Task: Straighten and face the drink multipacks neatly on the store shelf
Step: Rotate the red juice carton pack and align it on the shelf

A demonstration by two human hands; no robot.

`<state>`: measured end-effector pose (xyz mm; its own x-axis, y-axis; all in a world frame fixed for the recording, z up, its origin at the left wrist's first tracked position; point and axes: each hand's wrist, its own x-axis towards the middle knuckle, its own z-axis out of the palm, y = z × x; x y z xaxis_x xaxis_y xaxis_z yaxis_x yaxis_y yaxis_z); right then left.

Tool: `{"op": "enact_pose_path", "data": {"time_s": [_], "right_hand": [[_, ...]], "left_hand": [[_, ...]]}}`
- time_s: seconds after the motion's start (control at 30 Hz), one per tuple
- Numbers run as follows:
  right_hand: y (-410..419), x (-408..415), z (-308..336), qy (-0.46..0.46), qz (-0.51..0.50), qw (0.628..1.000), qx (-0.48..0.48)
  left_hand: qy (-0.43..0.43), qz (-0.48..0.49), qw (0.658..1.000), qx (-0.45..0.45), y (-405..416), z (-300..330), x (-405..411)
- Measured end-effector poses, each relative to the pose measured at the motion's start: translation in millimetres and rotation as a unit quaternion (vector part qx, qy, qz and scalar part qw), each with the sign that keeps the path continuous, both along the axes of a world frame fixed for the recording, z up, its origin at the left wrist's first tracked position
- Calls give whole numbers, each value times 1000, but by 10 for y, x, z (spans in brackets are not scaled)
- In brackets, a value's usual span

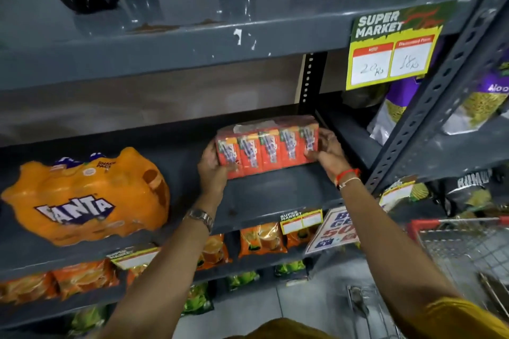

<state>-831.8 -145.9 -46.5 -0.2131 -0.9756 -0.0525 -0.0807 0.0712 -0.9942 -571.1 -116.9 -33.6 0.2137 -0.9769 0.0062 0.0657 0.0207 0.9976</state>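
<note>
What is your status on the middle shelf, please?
Left hand and right hand clamp the red carton multipack at its ends. Pack sits on shelf, slightly skewed. Fanta multipack apart, leftward; nothing blocking.

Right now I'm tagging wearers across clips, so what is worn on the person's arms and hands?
Both hands are bare. The left wrist carries a silver metal-link wristwatch. The right wrist carries a red-orange thread band and a thin white string bracelet. A mustard-yellow short sleeve covers the right upper arm.

Both hands, left hand (213, 170) and right hand (329, 150), grip seemingly juice-carton multipack (267, 146).
</note>
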Motion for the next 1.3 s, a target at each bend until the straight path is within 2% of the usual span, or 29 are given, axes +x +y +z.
{"op": "enact_pose_path", "data": {"time_s": [0.17, 0.3, 0.43, 0.47, 0.63, 0.8, 0.9, 1.03, 1.1, 1.2, 1.3], "right_hand": [[251, 60, -13, -45, -24, 998, -31], [290, 167, 273, -89, -35, 995, 1], [215, 194, 408, -156, -58, 986, -3], [174, 192, 423, -159, -64, 985, 1], [33, 189, 400, -62, -41, 997, 30], [117, 97, 390, -57, -40, 997, 24], [406, 162, 249, -79, -106, 991, -16], [859, 498, 46, -60, -207, 974, -66], [1030, 746, -25, -38, -238, 967, -88], [1153, 1088, -54, 17, -307, 946, -105], [1209, 1427, -46, 38, -330, 940, -82]], "left_hand": [[-34, 2, 999, -24, 290, -130, 22], [-74, -14, 997, -27, 299, -72, 65], [-125, 131, 981, -74, 523, -109, -24], [-121, 132, 981, -72, 587, -127, -65], [-86, -59, 994, 44, 649, -122, -271], [-66, -87, 992, 69, 537, -129, -297], [-51, -100, 989, 91, 391, -93, -322], [-115, -194, 965, 134, 97, 27, -385], [-164, -191, 958, 134, -38, 92, -398], [-256, -103, 955, 107, -123, 124, -341], [-256, -31, 965, 54, 66, 82, -281]]}}
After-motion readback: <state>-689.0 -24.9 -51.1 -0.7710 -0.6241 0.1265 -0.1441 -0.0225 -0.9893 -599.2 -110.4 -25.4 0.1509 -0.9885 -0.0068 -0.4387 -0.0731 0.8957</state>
